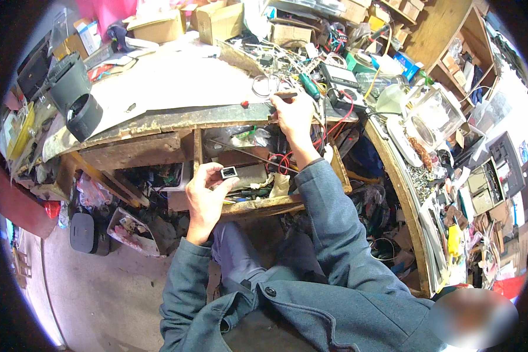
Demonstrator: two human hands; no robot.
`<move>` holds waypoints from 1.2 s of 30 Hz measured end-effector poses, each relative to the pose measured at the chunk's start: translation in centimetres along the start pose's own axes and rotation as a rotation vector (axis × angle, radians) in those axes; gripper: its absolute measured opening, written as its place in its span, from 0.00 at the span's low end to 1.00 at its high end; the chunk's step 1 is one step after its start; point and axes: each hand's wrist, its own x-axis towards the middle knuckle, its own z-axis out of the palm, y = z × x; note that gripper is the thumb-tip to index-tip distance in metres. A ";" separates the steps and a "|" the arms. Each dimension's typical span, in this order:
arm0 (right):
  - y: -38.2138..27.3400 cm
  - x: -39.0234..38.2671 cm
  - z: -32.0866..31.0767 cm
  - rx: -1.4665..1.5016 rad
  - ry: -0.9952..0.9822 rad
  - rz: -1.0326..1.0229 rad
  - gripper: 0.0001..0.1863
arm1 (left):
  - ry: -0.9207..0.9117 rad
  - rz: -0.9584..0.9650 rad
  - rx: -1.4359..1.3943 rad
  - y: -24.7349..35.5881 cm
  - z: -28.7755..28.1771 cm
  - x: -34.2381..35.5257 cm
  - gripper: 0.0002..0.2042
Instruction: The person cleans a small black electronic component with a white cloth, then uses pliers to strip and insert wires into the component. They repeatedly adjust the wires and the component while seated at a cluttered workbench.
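Below the worn wooden workbench [176, 117], the left hand [207, 199] pinches a small black rectangular part [229, 172] up for inspection, while the right hand [293, 114] grips a thin brown stick-like tool [284, 94] at the bench's edge.

The left hand [206, 196] covers most of the small black block [229, 172] it pinches, so only one pale-framed face shows and its kind cannot be told. The right hand [293, 114], on the front edge of the worktop [176, 117], hides the tip of the brown stick [284, 94] under its fingers. Below the worktop, the open drawer [258, 202] lies partly behind both hands, its contents a dark tangle too small to sort. Right of the worktop, a blurred patch [472, 320] masks the lower corner. Behind the worktop, boxes [158, 26] are cut by the picture's round rim
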 end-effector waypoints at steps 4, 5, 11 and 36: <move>-1.0 -0.2 -0.2 0.141 -0.056 0.134 0.10 | -0.004 -0.001 -0.001 -0.1 -0.1 0.0 0.17; -1.4 -0.3 -0.3 0.189 -0.065 0.173 0.10 | -0.004 -0.003 -0.001 -0.1 -0.1 0.0 0.17; -0.9 -0.2 -0.4 0.166 -0.057 0.136 0.09 | -0.007 0.008 0.002 0.0 0.0 0.0 0.17; -1.7 -1.2 0.9 -0.063 0.077 -0.138 0.08 | -0.017 -0.031 0.012 0.3 -0.1 -0.1 0.18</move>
